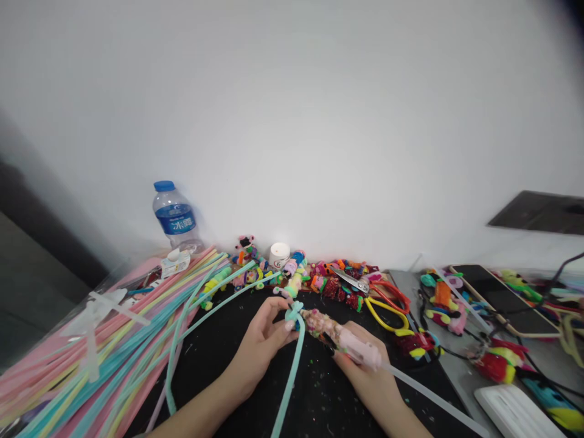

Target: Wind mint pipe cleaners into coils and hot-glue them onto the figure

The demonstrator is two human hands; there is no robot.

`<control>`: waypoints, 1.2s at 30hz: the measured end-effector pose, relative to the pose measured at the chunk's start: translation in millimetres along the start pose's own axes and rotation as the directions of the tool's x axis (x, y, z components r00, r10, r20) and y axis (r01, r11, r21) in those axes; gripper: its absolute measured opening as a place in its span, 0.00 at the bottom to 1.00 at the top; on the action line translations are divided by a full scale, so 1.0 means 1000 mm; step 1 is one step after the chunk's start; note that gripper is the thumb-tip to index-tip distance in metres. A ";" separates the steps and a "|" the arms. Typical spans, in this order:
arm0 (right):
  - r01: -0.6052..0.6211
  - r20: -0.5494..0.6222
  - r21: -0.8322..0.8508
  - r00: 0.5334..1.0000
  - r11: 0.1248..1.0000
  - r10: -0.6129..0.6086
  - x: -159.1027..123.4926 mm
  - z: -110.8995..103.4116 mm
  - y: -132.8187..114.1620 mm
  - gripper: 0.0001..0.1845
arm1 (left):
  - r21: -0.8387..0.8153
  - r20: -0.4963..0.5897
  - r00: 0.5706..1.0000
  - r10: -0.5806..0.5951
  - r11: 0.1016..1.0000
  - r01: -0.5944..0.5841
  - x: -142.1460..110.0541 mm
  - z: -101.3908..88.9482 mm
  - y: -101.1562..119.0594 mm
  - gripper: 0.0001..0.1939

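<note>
Between the fingertips of my left hand is a small mint-green pipe-cleaner figure, pinched near the middle of the work mat. From it a long mint pipe cleaner hangs down toward me. My right hand is wrapped around a pink hot glue gun, whose nozzle end is crusted with glue and bits and points at the figure. A translucent glue stick runs out of the gun's back end. Whether the nozzle touches the figure I cannot tell.
Pastel pipe cleaners cover the left side. A water bottle stands by the wall. Finished figures line the mat's back edge, beside scissors. A phone and a white box-like device lie right.
</note>
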State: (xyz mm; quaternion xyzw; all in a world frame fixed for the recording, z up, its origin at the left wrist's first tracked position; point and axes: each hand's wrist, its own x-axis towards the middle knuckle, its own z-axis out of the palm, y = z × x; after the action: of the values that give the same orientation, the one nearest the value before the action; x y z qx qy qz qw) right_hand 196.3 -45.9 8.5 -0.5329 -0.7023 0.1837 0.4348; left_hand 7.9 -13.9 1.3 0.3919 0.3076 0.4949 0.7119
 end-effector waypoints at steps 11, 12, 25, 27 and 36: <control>-0.065 -0.019 -0.009 0.998 0.998 0.065 -0.001 0.000 0.004 0.07 | -0.068 0.001 0.998 -0.062 0.996 0.062 0.005 -0.004 -0.006 0.12; -0.064 -0.032 -0.013 0.997 0.998 0.064 -0.001 0.000 0.005 0.07 | -0.066 0.003 0.998 -0.064 0.996 0.064 0.005 -0.004 -0.005 0.12; 0.011 0.039 0.030 0.999 0.999 -0.012 -0.002 -0.001 0.004 0.07 | -0.025 0.017 0.999 -0.037 0.999 0.037 0.002 0.000 0.001 0.08; 0.012 0.040 0.031 0.999 0.999 -0.013 -0.002 -0.001 0.005 0.07 | -0.018 0.025 0.999 -0.034 0.999 0.034 0.002 0.000 0.000 0.08; -0.020 0.059 0.038 0.998 0.999 0.018 -0.003 -0.003 0.000 0.09 | -0.012 0.039 0.999 -0.010 1.000 0.010 0.002 0.000 -0.001 0.09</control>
State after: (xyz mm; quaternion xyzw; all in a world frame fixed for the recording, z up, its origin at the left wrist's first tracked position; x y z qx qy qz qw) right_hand 199.0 -49.1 8.8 -0.5253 -0.7060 0.2170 0.4225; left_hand 9.4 -12.6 0.7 0.3956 0.2927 0.4855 0.7226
